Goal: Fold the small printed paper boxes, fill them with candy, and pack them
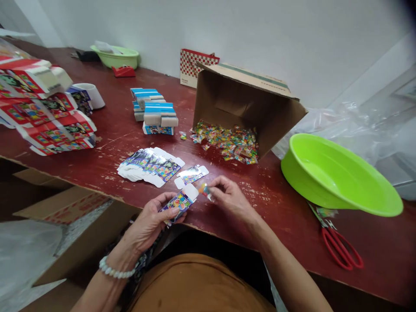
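My left hand [156, 219] is wrapped round a small purple printed box [180, 203], its white end flap standing out toward the right. Between the thumb and fingers of my right hand [229, 197] is a small clear packet of colourful candy [204, 190], held close to that flap. Just beyond the box lies a flattened carton [192, 174] of the same print. A fanned pile of flat purple cartons [149, 164] rests to its left. Many more candy packets [227, 141] spill from a brown cardboard box [247, 97] tipped on its side.
A lime green basin [338, 173] stands at the right, with red-handled scissors [341, 247] beside it. Blue carton bundles [159, 115] and red carton bundles [55, 125] sit to the left. Farther back are a red tape dispenser [123, 71] and a checked paper bag [191, 65].
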`<state>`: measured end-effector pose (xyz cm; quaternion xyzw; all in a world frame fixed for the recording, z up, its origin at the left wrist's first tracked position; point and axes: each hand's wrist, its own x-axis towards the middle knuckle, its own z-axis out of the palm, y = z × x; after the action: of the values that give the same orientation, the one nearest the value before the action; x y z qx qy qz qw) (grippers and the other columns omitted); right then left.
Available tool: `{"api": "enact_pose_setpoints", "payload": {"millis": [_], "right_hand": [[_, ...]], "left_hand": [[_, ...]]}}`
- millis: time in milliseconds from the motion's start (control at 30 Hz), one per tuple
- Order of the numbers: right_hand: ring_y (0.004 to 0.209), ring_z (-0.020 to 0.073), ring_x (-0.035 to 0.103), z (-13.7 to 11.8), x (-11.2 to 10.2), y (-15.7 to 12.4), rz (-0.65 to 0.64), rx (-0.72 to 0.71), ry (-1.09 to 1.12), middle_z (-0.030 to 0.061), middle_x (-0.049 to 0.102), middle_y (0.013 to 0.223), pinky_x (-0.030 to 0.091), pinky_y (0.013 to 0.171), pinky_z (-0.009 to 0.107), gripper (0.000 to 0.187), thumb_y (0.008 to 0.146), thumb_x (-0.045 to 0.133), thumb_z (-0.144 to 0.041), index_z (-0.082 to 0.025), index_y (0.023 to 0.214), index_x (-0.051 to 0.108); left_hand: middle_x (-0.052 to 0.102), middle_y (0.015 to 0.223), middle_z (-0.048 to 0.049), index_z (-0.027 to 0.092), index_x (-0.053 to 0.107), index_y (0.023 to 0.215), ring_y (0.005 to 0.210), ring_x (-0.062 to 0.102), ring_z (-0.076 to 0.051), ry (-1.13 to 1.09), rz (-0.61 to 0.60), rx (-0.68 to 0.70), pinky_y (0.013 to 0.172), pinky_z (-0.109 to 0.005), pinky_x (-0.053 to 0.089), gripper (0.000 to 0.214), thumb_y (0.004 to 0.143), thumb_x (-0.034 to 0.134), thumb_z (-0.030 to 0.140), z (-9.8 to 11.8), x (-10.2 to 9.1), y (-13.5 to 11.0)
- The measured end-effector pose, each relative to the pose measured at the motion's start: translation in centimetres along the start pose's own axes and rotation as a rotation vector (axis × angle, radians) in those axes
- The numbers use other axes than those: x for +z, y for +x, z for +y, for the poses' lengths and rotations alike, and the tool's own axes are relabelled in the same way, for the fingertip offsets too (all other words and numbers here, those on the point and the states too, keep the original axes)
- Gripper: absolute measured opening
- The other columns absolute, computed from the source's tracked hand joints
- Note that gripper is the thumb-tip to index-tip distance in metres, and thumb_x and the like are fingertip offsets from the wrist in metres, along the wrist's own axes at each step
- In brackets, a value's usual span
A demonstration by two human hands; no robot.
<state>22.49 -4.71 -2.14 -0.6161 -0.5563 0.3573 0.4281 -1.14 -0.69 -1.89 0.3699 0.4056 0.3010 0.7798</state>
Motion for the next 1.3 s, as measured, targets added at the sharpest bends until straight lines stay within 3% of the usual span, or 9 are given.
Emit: {"api": "enact_pose_setpoints", "payload": {"millis": [200, 300, 467, 700, 800, 933, 1067, 1167, 1300], "right_hand": [[0.078, 0.0141, 0.059, -3.2, 0.8, -1.1, -0.186, -0.309, -0.195, 0.0018, 0.066, 0.085, 0.045, 0.074, 0.027, 0.011, 0.089, 0.055, -0.013, -0.019, 0.086, 0.065], [0.075, 0.0128, 0.061, -4.0, 0.6, -0.6, -0.345, -0.327, -0.185, 0.0005, 0.068, 0.084, 0.046, 0.07, 0.025, 0.01, 0.089, 0.059, -0.013, -0.019, 0.089, 0.066], [0.068, 0.0121, 0.062, -4.4, 0.4, 0.2, -0.235, -0.254, -0.149, 0.0006, 0.07, 0.086, 0.047, 0.063, 0.024, 0.027, 0.082, 0.065, -0.009, -0.019, 0.106, 0.056], [0.074, 0.0145, 0.066, -5.3, 0.9, -0.2, -0.411, -0.346, -0.192, 0.0007, 0.07, 0.084, 0.05, 0.07, 0.027, 0.037, 0.077, 0.056, 0.002, -0.02, 0.107, 0.051], [0.08, 0.0144, 0.066, -4.8, 1.3, -0.3, -0.285, -0.305, 0.011, 0.002, 0.068, 0.094, 0.051, 0.075, 0.03, 0.036, 0.081, 0.054, -0.004, -0.022, 0.112, 0.051], [0.085, 0.0147, 0.064, -3.4, 1.5, -0.4, 0.009, -0.146, 0.317, 0.003, 0.065, 0.102, 0.051, 0.079, 0.031, 0.028, 0.082, 0.067, -0.023, -0.024, 0.107, 0.054], [0.083, 0.0154, 0.062, -2.4, 2.8, -1.2, -0.172, 0.068, 0.514, 0.0031, 0.065, 0.097, 0.051, 0.078, 0.031, 0.046, 0.07, 0.082, -0.037, -0.022, 0.107, 0.059], [0.072, 0.0143, 0.061, -2.4, 4.1, -1.9, -0.198, 0.141, 0.55, 0.0029, 0.066, 0.092, 0.052, 0.067, 0.028, 0.039, 0.073, 0.08, -0.043, -0.021, 0.101, 0.063], [0.061, 0.0119, 0.058, -3.1, 4.3, -2.4, -0.091, -0.054, 0.36, 0.0026, 0.067, 0.087, 0.049, 0.057, 0.026, 0.022, 0.084, 0.068, -0.042, -0.02, 0.084, 0.067]], "left_hand": [[0.069, 0.082, 0.0, 0.018, 0.059, 0.093, 0.072, 0.063, -0.012, 0.247, -0.249, 0.095, 0.064, -0.02, 0.048, 0.032, 0.072, 0.082, 0.028, -0.4, 0.2, -0.5], [0.068, 0.091, -0.0023, 0.02, 0.06, 0.104, 0.078, 0.064, -0.015, 0.283, -0.331, 0.055, 0.066, -0.023, 0.05, 0.036, 0.076, 0.078, 0.033, -0.9, 0.6, -0.7], [0.065, 0.115, -0.0095, 0.024, 0.051, 0.134, 0.09, 0.065, -0.022, 0.297, -0.295, 0.066, 0.066, -0.026, 0.052, 0.062, 0.078, 0.075, 0.038, -1.5, 1.2, -0.4], [0.068, 0.087, -0.0012, 0.023, 0.054, 0.131, 0.06, 0.055, -0.012, 0.462, -0.187, 0.148, 0.052, -0.02, 0.044, 0.06, 0.074, 0.074, 0.027, -1.7, 1.9, -0.2], [0.063, 0.069, 0.0032, 0.021, 0.057, 0.118, 0.05, 0.05, -0.009, 0.343, -0.196, 0.086, 0.047, -0.019, 0.042, 0.049, 0.075, 0.075, 0.035, -1.1, 2.6, -0.6], [0.068, 0.067, -0.005, 0.015, 0.062, 0.099, 0.049, 0.058, -0.013, 0.022, -0.09, -0.084, 0.046, -0.023, 0.047, 0.051, 0.079, 0.061, 0.061, -0.6, 3.1, -0.8], [0.069, 0.062, -0.0055, 0.013, 0.064, 0.096, 0.047, 0.059, -0.015, -0.028, -0.077, -0.042, 0.044, -0.024, 0.05, 0.048, 0.075, 0.068, 0.056, -1.0, 3.3, -0.6], [0.067, 0.061, -0.0014, 0.015, 0.064, 0.099, 0.047, 0.058, -0.013, 0.023, -0.091, 0.07, 0.042, -0.021, 0.048, 0.045, 0.073, 0.073, 0.051, -1.3, 3.6, -0.5], [0.068, 0.064, -0.0027, 0.017, 0.061, 0.096, 0.046, 0.06, -0.014, -0.061, -0.112, -0.026, 0.042, -0.023, 0.05, 0.04, 0.079, 0.069, 0.052, -0.9, 3.5, -0.7]]}}
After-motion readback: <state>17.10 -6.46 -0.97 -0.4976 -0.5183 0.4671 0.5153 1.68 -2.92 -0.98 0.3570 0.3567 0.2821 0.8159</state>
